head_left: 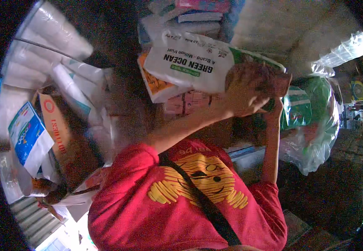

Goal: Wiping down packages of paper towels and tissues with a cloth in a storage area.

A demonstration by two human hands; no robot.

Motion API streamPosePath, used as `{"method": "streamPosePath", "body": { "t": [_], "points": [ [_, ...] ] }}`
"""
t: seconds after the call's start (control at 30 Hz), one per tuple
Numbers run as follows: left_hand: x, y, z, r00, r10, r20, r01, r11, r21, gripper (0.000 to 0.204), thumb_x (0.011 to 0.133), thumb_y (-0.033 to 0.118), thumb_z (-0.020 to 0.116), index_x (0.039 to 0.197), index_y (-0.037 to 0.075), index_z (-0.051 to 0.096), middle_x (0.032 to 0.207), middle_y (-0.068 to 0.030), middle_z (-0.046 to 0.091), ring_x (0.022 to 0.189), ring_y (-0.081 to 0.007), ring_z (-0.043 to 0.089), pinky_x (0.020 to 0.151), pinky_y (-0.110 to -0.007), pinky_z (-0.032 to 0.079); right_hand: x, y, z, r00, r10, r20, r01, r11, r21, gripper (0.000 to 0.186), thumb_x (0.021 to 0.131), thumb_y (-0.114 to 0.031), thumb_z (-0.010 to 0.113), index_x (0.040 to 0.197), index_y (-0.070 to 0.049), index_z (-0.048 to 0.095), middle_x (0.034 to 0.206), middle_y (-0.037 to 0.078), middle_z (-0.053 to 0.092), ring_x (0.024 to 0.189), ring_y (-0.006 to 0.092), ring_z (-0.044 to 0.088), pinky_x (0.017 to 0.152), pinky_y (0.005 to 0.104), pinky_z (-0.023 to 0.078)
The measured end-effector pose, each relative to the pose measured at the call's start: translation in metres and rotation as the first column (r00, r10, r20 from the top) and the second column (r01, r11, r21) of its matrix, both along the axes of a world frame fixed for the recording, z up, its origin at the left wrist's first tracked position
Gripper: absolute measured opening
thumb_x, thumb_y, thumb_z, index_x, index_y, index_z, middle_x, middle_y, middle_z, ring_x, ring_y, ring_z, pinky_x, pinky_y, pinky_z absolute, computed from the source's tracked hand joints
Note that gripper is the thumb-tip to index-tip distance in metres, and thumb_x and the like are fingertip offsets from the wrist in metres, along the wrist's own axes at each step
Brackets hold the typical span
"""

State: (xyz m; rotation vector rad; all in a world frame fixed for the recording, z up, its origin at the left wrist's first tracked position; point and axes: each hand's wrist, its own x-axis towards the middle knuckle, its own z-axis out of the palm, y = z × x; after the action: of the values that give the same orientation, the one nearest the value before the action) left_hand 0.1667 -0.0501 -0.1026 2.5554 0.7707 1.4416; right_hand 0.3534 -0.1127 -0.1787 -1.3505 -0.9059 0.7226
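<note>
Both my arms reach up from my red shirt to a large white package with a green end point(190, 65). My left hand point(246, 94) grips the package's green end from below. Close beside it, my right hand point(279, 83) is closed on the same end. The package lies tilted on top of an orange and white pack point(156, 85), among other stacked packs.
A clear plastic bag with green packs point(311, 113) hangs at the right, next to my right arm. White sleeves of stacked cups point(52, 29) fill the upper left. A blue and white pack point(29, 136) and a cardboard box point(56, 125) stand at the left.
</note>
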Motion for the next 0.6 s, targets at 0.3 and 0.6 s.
{"method": "streamPosePath", "body": {
  "t": [0.3,0.6],
  "points": [
    [-0.125,0.100,-0.047,0.908,0.386,-0.162,-0.409,0.900,-0.147,0.019,0.076,0.024,0.053,0.082,0.007,0.060,0.094,-0.0099,0.054,0.082,-0.0245,0.055,0.068,-0.040,0.044,-0.007,-0.002,0.006,0.968,-0.065,-0.243,0.051,0.997,-0.061,0.030,0.084,-0.018,0.050,0.106,0.001,0.056,0.100,0.007,0.058,0.093,0.0176,0.055,0.084,0.0312,0.043],
    [-0.084,0.121,-0.034,0.927,0.343,-0.152,-0.366,0.916,-0.166,0.033,0.087,0.032,0.043,0.088,0.007,0.065,0.099,-0.0118,0.056,0.087,-0.0224,0.054,0.069,-0.035,0.046,-0.016,-0.001,-0.017,0.980,0.001,-0.197,0.030,0.987,0.155,0.030,0.077,-0.025,0.058,0.097,-0.003,0.060,0.094,0.005,0.059,0.091,0.0172,0.053,0.086,0.0292,0.038]
  ]
}}
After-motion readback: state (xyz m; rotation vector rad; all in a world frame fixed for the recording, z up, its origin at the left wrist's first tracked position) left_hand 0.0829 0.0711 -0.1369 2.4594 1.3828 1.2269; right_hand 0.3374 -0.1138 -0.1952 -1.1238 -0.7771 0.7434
